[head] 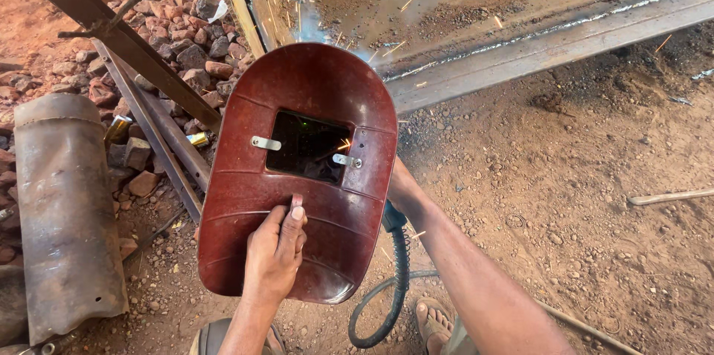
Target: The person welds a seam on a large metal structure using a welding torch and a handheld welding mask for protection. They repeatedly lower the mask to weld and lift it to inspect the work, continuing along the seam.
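My left hand (275, 254) grips the handle of a dark red hand-held welding shield (297, 87) and holds it up before me. Its dark glass window (306, 145) shows a small bright glow. My right forearm (461, 266) reaches forward behind the shield, so the right hand itself is hidden. A blue-green holder end and a dark cable (398, 266) run down from that wrist. Sparks and bluish smoke (312, 24) rise just past the shield's top, along a welded seam on a steel frame (550, 46) lying on the ground.
A rusty curved metal sheet (63, 206) lies at the left. Angle-iron bars (141, 65) cross a pile of red stones (178, 20). Red dirt covers the ground at right, with a thin rod (669, 196). My sandalled foot (435, 321) shows at the bottom.
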